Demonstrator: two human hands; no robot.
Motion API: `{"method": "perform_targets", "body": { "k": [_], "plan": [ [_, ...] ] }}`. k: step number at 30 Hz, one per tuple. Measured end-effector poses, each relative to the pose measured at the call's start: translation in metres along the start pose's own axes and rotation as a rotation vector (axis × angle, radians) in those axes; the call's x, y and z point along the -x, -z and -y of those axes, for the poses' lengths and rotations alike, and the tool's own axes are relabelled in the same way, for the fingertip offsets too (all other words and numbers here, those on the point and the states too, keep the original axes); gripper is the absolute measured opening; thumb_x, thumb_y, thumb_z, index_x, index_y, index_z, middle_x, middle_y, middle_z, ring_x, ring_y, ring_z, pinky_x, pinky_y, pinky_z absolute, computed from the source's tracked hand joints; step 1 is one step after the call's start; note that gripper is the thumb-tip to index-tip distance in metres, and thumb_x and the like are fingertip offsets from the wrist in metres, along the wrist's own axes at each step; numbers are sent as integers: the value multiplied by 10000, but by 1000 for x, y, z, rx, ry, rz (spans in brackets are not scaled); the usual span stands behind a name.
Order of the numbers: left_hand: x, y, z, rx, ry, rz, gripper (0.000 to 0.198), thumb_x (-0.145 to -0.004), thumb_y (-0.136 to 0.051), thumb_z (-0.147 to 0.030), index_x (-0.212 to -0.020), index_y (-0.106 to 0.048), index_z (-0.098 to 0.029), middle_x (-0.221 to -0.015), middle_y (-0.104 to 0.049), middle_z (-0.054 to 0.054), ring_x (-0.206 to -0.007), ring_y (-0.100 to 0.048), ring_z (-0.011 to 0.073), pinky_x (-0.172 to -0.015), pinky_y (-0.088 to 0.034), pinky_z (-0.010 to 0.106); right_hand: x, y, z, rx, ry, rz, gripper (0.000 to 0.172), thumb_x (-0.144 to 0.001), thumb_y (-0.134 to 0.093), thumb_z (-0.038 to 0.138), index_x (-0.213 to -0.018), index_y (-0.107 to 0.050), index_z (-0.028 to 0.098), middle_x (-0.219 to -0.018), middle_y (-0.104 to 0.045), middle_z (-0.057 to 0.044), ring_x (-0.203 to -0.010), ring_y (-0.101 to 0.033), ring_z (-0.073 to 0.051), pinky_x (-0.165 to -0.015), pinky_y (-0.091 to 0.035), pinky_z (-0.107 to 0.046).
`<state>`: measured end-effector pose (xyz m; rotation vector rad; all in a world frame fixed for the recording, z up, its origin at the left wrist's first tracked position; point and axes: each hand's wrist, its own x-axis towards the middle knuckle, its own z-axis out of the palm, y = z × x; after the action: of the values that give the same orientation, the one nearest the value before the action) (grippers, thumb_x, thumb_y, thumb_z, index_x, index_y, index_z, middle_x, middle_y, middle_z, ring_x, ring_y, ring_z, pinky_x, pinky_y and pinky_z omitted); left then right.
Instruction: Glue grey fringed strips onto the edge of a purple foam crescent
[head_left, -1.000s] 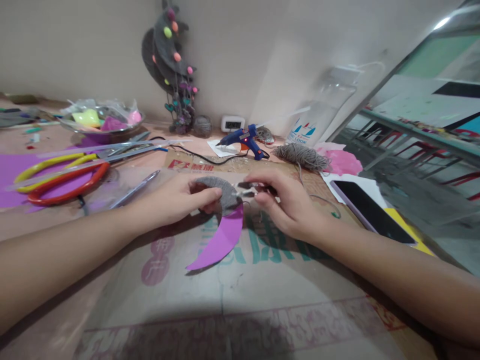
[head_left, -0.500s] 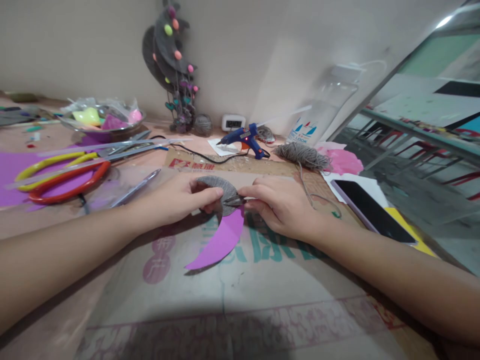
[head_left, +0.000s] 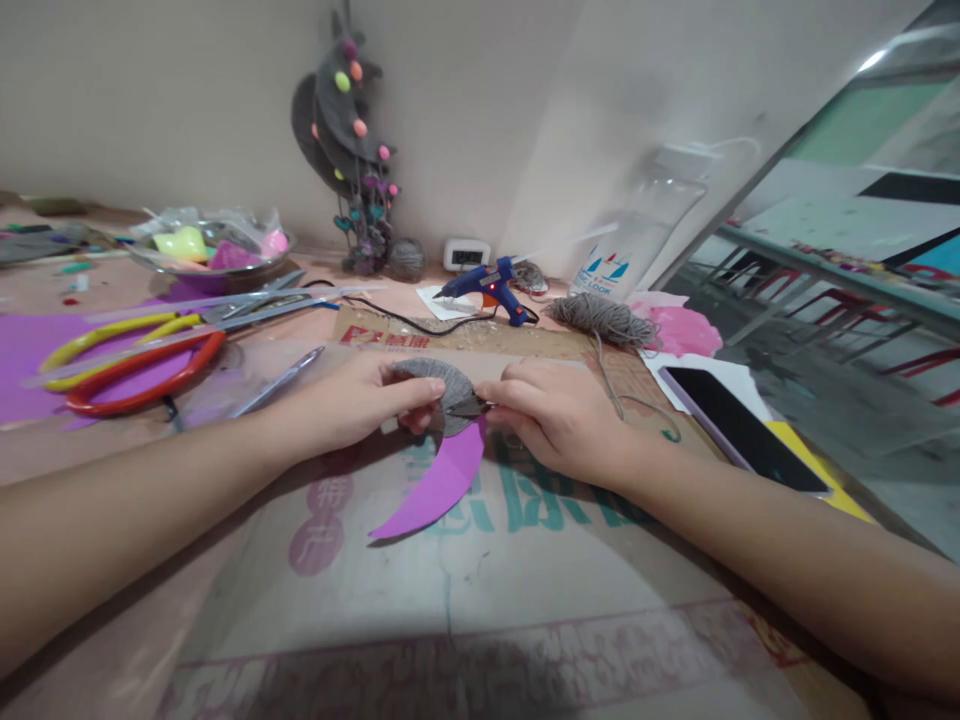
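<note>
A purple crescent (head_left: 439, 482), its upper half wrapped in grey yarn (head_left: 439, 383), is held just over the cardboard. My left hand (head_left: 367, 400) pinches the wrapped upper end between thumb and fingers. At the crescent's outer edge, my right hand (head_left: 551, 415) has its thumb and forefinger pressed together on grey yarn where the wrapping meets the bare purple part. The lower tip of the crescent points down and left. Past my right hand, a loose strand leads to a grey yarn skein (head_left: 604, 318).
Cardboard (head_left: 360, 610) lies under my hands. Left are scissors (head_left: 150, 370), a pen (head_left: 281, 380) and a metal bowl (head_left: 202, 262). A blue glue gun (head_left: 487, 285) with a lit red light stands ahead, near a clear bottle (head_left: 637, 230). A phone (head_left: 742, 430) lies right; a moon-shaped hanging (head_left: 345, 130) is behind.
The view has shifted slightly. My right fingers have moved a little at the crescent's edge, with the yarn still in them; my left hand keeps its hold.
</note>
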<state>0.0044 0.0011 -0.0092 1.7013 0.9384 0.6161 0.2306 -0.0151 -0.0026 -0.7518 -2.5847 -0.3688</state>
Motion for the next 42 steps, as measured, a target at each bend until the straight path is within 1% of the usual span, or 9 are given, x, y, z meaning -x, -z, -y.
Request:
{"method": "perform_targets", "body": {
  "k": [4,8,11,14,20,26,32,37,42],
  "plan": [
    [1,-1,-1,1,3,8,268,-844,-486,-303,-628,-548,-157,-571,-544,-38,-536,-487,79,-520,-383,194,-1,0,0,37,19,-9,236,-943,-417,220,-935,-638,137,-674,-561,-27,-625,-457,-142,-568,-309,-258],
    [1,-2,-3,-7,-18,-3,277,-845,-478,-307,-620,-543,-160,-571,-542,-42,-537,-492,80,-526,-391,195,0,0,0,-17,-37,-10,198,-929,-445,230,-970,-620,144,-719,-598,-29,-652,-489,-145,-588,-326,-253],
    [1,-1,-6,-97,-43,-30,304,-849,-473,-305,-594,-553,-161,-562,-550,-39,-532,-498,83,-523,-391,196,1,1,2,-76,-74,-6,196,-917,-468,235,-1012,-604,132,-775,-622,-43,-688,-517,-151,-613,-349,-255],
    [1,1,-7,-191,-54,-46,328,-856,-470,-311,-581,-573,-165,-560,-568,-39,-526,-505,82,-507,-379,190,1,2,4,-80,-67,-4,220,-926,-449,245,-1020,-602,119,-785,-625,-55,-690,-521,-156,-620,-361,-261],
    [0,2,-4,-246,-67,-27,313,-855,-473,-306,-607,-611,-172,-568,-595,-36,-509,-508,83,-473,-362,189,-1,2,6,-16,-50,6,233,-936,-426,237,-988,-617,116,-740,-606,-47,-659,-499,-153,-591,-337,-263],
    [1,0,-5,-242,-55,-47,248,-854,-481,-312,-710,-631,-177,-565,-593,-42,-501,-515,90,-471,-367,193,1,3,6,147,8,43,263,-946,-424,284,-939,-647,144,-692,-571,-31,-635,-457,-148,-575,-282,-284],
    [1,1,-6,-276,-47,-49,271,-850,-476,-291,-634,-588,-173,-556,-588,-44,-519,-532,89,-483,-373,189,0,9,11,240,19,92,259,-943,-413,256,-931,-654,163,-692,-560,-24,-644,-445,-149,-571,-250,-301],
    [1,1,-8,-296,-41,-54,287,-848,-473,-291,-608,-577,-174,-557,-594,-43,-520,-536,90,-481,-372,191,0,11,12,247,18,91,273,-948,-388,233,-934,-653,167,-684,-557,-22,-630,-434,-144,-562,-239,-302],
    [2,0,-8,-274,-39,-48,289,-845,-477,-293,-600,-577,-176,-566,-599,-37,-526,-538,95,-492,-385,197,1,7,9,220,32,81,261,-948,-395,230,-914,-644,162,-680,-564,-23,-628,-447,-141,-564,-255,-293]
  ]
}}
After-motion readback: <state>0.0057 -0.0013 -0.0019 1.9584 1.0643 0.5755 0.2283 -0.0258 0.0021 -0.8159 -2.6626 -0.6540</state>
